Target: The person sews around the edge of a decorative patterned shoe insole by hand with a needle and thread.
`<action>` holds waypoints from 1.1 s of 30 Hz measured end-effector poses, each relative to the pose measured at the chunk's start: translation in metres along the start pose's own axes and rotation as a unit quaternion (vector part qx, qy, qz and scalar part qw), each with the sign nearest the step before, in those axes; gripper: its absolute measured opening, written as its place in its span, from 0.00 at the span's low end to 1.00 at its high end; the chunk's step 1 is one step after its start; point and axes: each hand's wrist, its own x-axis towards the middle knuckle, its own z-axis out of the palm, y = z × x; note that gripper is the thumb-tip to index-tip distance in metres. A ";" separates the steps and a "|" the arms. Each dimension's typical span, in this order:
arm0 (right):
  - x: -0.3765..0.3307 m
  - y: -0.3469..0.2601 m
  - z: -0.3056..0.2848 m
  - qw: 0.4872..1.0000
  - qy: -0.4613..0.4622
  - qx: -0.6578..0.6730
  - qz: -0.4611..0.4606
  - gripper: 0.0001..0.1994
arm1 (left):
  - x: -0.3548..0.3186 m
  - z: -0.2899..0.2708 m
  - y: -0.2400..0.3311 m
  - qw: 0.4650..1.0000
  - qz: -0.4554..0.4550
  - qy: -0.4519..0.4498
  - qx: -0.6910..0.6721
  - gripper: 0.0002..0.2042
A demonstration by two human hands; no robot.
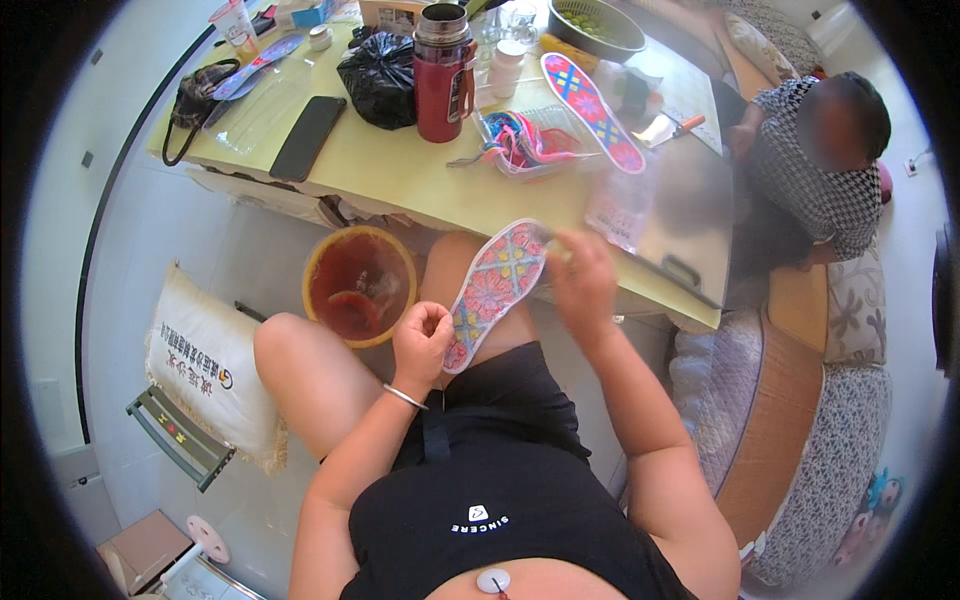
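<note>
An embroidered insole [497, 282] with a pink, blue and yellow pattern and a white rim lies slanted above my thighs. My left hand [420, 345] is closed at its lower left edge, fingers curled against it. A pale bracelet circles that wrist. Beside the insole's upper right end, my right hand [584, 285] is raised and somewhat blurred. Its fingers are drawn together, and what they pinch, if anything, is too small to make out. A second patterned insole [592, 112] rests on the table, next to a clear box of coloured threads [535, 145].
On the yellow table [400, 183] stand a red thermos [441, 85], a black plastic bag [380, 78], a phone [308, 138] and a knife [682, 130]. Below is a reddish bucket [360, 285]. A cushion [205, 365] lies left. Another person [815, 150] sits at right.
</note>
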 end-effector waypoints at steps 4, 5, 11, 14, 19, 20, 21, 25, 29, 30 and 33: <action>0.024 0.059 -0.028 0.983 0.094 -0.139 0.078 0.12 | -0.003 0.000 0.001 1.000 0.004 0.003 -0.022 0.02; 0.025 0.072 -0.032 0.978 0.092 -0.166 0.091 0.13 | -0.005 0.000 0.000 1.000 0.007 0.002 -0.024 0.02; 0.037 0.097 -0.032 0.942 0.130 -0.306 0.051 0.12 | -0.024 0.006 0.022 0.998 -0.016 -0.059 -0.025 0.02; 0.049 0.084 -0.018 0.983 0.090 -0.159 -0.033 0.10 | -0.032 0.012 0.034 0.992 0.046 -0.117 0.009 0.02; 0.059 0.059 0.015 0.965 -0.022 -0.257 -0.047 0.04 | -0.044 0.019 0.069 0.893 0.149 -0.419 0.069 0.04; 0.058 0.064 0.022 0.960 -0.021 -0.277 -0.042 0.03 | -0.045 0.020 0.067 0.864 0.162 -0.474 0.051 0.05; 0.057 0.069 0.027 0.954 -0.020 -0.297 -0.037 0.03 | -0.048 0.021 0.065 0.846 0.186 -0.493 0.073 0.03; 0.056 0.061 0.019 0.977 0.011 -0.209 -0.039 0.02 | -0.044 0.010 0.054 0.926 0.231 -0.229 0.191 0.02; 0.051 0.039 -0.008 0.983 0.055 0.115 0.132 0.02 | -0.024 0.007 0.039 0.892 0.287 -0.044 0.347 0.21; 0.053 0.027 -0.020 0.950 0.057 0.229 0.202 0.03 | -0.020 0.009 0.036 0.881 0.288 -0.030 0.375 0.26; 0.052 0.016 -0.040 0.878 0.091 0.389 0.264 0.03 | -0.012 0.016 0.025 0.865 0.272 -0.050 0.418 0.36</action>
